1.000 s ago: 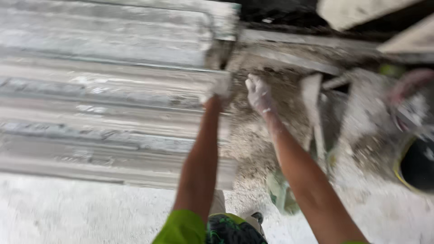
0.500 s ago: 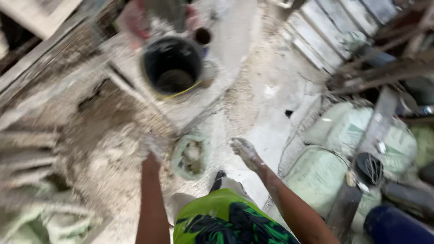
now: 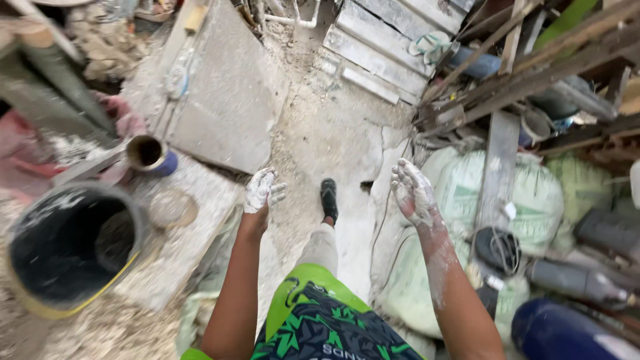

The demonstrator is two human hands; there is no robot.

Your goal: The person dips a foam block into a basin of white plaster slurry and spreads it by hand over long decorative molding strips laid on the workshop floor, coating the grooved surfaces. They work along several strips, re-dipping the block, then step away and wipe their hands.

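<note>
Both hands are seen coated in white dust or plaster, held out in front of the body above the floor [image 3: 333,133]; nothing is held in either, so any carrying or handling is judged to be between steps, with no piece in hand at this moment. Left hand [image 3: 262,190]: grip released, fingers loosely curled, nothing touched; nearest things are the grey slab [image 3: 227,100] ahead of it and the flat round lid [image 3: 172,209] lying on the dusty board to its left. Right hand [image 3: 413,193]: grip released, fingers spread, palm turned inward, nothing touched; the pale sacks [image 3: 460,180] lie just beyond it. A black bucket [image 3: 67,247] stands well to the left, a small can [image 3: 148,153] behind it; what remains to be done cannot be told from this view.
</note>
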